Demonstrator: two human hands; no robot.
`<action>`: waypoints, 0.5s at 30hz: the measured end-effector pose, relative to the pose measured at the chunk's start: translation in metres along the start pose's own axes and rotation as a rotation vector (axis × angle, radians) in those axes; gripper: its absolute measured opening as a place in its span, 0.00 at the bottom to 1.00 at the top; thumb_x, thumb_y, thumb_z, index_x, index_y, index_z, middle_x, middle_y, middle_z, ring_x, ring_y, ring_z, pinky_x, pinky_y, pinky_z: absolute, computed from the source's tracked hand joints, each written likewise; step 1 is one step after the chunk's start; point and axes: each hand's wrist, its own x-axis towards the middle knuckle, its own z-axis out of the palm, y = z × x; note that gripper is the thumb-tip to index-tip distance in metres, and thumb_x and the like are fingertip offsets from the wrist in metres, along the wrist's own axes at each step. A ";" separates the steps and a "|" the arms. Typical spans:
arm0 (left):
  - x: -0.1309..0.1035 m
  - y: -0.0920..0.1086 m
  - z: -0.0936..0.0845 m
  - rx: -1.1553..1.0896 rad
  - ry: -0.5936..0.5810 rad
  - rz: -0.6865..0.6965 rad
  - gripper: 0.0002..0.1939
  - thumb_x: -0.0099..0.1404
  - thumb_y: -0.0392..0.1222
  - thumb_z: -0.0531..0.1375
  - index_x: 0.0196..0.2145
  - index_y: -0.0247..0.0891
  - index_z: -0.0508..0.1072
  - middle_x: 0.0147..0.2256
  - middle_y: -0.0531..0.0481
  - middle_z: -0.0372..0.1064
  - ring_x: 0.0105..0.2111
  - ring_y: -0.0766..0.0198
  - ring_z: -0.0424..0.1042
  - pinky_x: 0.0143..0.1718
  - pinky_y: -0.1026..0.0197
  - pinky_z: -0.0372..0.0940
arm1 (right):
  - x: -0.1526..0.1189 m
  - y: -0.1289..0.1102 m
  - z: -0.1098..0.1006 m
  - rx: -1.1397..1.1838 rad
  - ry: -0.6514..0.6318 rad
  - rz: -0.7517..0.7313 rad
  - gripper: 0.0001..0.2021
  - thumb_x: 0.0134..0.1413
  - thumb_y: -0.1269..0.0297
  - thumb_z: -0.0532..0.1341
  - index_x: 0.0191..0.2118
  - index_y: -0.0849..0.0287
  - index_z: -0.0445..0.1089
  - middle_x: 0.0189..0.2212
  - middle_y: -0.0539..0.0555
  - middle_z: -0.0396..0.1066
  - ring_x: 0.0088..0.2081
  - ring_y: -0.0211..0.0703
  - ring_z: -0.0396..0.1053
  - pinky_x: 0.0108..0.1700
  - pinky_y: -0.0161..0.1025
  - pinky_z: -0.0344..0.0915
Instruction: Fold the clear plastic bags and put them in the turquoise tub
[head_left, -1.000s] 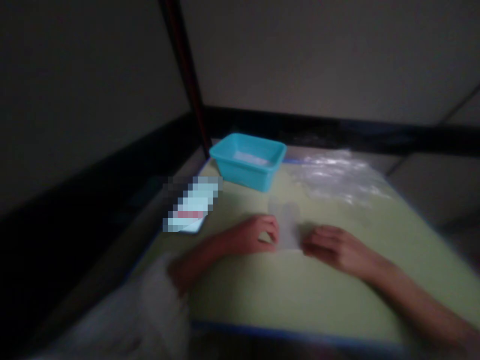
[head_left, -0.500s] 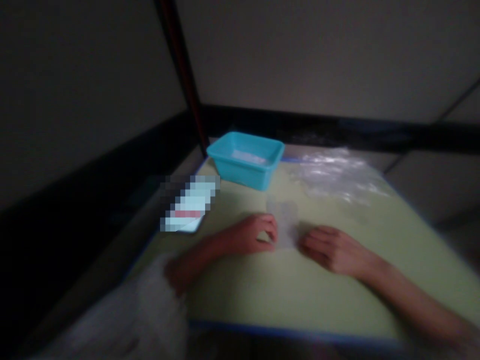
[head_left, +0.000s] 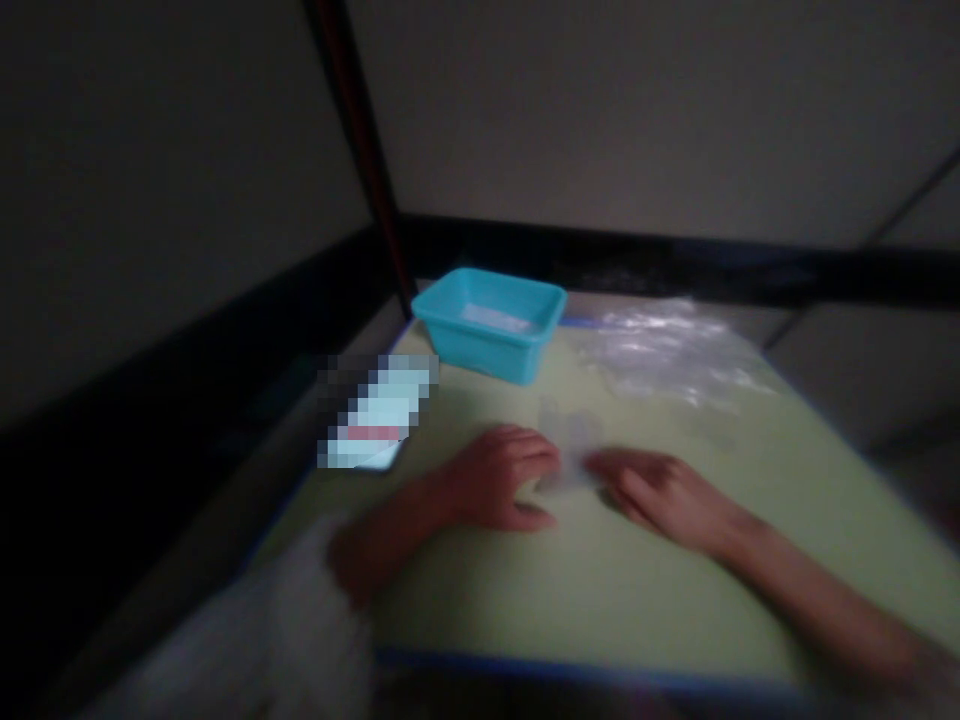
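Note:
A small see-through plastic bag (head_left: 574, 432) lies flat on the yellow-green table (head_left: 600, 600), its outline faint in the dim light. My left hand (head_left: 506, 480) is at its left edge, fingertips touching the plastic while the thumb stands apart below them. From the right, my right hand (head_left: 664, 495) reaches the lower right part of the bag. Its index finger points left onto the plastic and the other fingers are curled together, with the bag's edge apparently at the fingertips. Blur hides the exact contact.
A turquoise plastic basket (head_left: 487, 345) with something whitish inside stands at the back left. Crumpled clear plastic (head_left: 675, 350) is heaped at the back right. A phone-like flat device (head_left: 379, 455), partly pixelated, lies near the left edge. Walls rise behind the table.
My left thumb has parted from the fingers, opening the earlier pinch. My right fingertips have moved left onto the plastic, bringing the hands closer together.

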 end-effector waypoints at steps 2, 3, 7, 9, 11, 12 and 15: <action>0.000 0.000 0.002 0.021 0.024 0.009 0.21 0.56 0.52 0.62 0.41 0.34 0.72 0.44 0.42 0.72 0.44 0.54 0.70 0.49 0.54 0.61 | -0.001 0.000 0.001 0.026 0.013 0.028 0.09 0.62 0.71 0.49 0.44 0.62 0.64 0.40 0.63 0.75 0.40 0.45 0.74 0.39 0.43 0.74; 0.001 0.000 0.003 0.033 0.037 0.014 0.19 0.57 0.51 0.62 0.40 0.34 0.72 0.43 0.42 0.72 0.43 0.55 0.71 0.49 0.54 0.62 | -0.001 0.000 0.001 0.039 0.019 0.042 0.09 0.62 0.71 0.49 0.45 0.62 0.64 0.40 0.63 0.75 0.39 0.45 0.75 0.38 0.43 0.74; 0.004 -0.001 0.004 0.068 0.063 0.031 0.10 0.65 0.41 0.54 0.38 0.34 0.73 0.39 0.43 0.74 0.40 0.59 0.72 0.47 0.57 0.63 | -0.001 0.000 0.001 0.061 0.036 0.074 0.09 0.62 0.70 0.49 0.46 0.61 0.62 0.38 0.61 0.75 0.36 0.43 0.75 0.36 0.41 0.74; 0.004 -0.001 0.004 0.074 0.059 0.040 0.12 0.67 0.37 0.50 0.38 0.35 0.74 0.37 0.44 0.75 0.39 0.61 0.72 0.46 0.58 0.64 | -0.001 0.000 0.000 0.068 0.039 0.064 0.09 0.63 0.68 0.49 0.45 0.61 0.62 0.39 0.61 0.75 0.36 0.44 0.75 0.37 0.42 0.73; 0.005 -0.001 0.005 0.074 0.055 0.054 0.14 0.68 0.36 0.48 0.37 0.35 0.74 0.36 0.44 0.75 0.39 0.62 0.72 0.45 0.58 0.64 | 0.000 0.000 0.000 0.088 0.036 0.045 0.09 0.63 0.65 0.50 0.44 0.61 0.62 0.40 0.62 0.75 0.39 0.45 0.75 0.38 0.44 0.73; 0.005 -0.001 0.005 0.070 0.054 0.061 0.14 0.68 0.36 0.48 0.36 0.35 0.74 0.35 0.44 0.75 0.38 0.62 0.72 0.45 0.58 0.64 | 0.000 0.000 0.000 0.100 0.029 0.039 0.09 0.63 0.63 0.51 0.44 0.61 0.62 0.41 0.62 0.75 0.40 0.46 0.74 0.39 0.44 0.73; 0.005 0.000 0.006 0.033 0.056 0.065 0.14 0.67 0.36 0.49 0.35 0.34 0.74 0.34 0.44 0.75 0.37 0.61 0.73 0.44 0.58 0.64 | -0.001 0.001 0.003 0.133 0.008 0.061 0.09 0.63 0.62 0.51 0.43 0.61 0.63 0.40 0.61 0.75 0.39 0.46 0.74 0.39 0.43 0.72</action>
